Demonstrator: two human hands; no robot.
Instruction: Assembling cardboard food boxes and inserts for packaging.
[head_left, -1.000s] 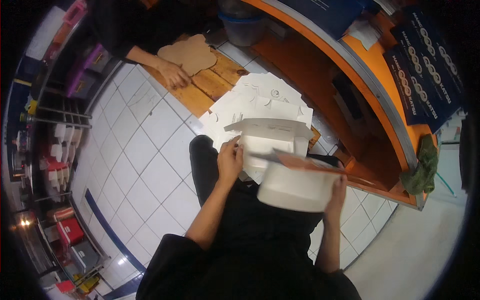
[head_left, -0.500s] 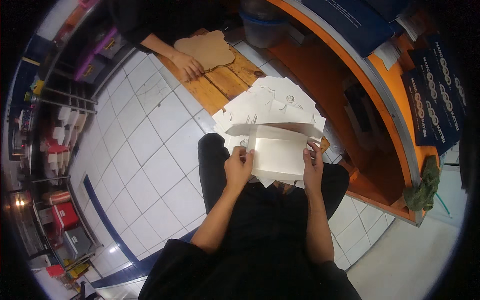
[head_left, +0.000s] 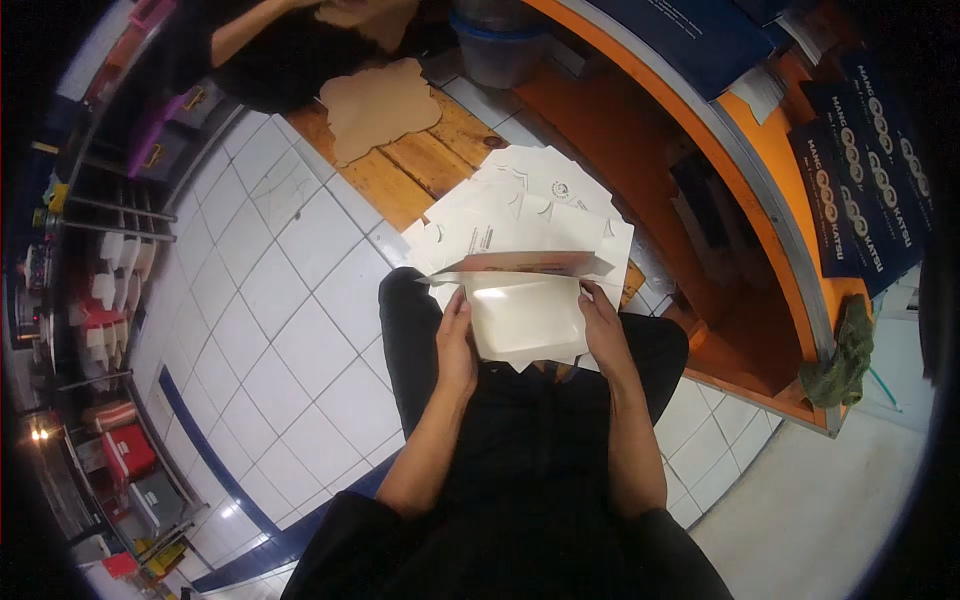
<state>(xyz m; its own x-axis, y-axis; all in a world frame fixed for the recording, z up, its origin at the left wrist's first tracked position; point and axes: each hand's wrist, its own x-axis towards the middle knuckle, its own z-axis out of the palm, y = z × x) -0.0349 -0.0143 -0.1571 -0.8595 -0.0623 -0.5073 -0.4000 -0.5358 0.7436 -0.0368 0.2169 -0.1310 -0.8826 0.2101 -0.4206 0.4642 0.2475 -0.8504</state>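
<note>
Carton point(head_left: 527, 320), white, open-topped, far flap point(head_left: 530, 263) raised, held over fanned card blanks point(head_left: 575, 205), left hand point(head_left: 457, 350) and right hand point(head_left: 607, 330) gripping its opposite sides; step in hand apparently shaping, next move judged to call for steady sides and a guided flap fold.

white box point(head_left: 527, 312): underside hidden | co-worker point(head_left: 285, 65): cut off, top edge | bench point(head_left: 398, 187): partly covered

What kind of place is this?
Probably a small takeaway food shop's packing or back area, though no food is clearly visible. Clues: the open white box, the pile of flat white cartons, and the orange counter.
</note>
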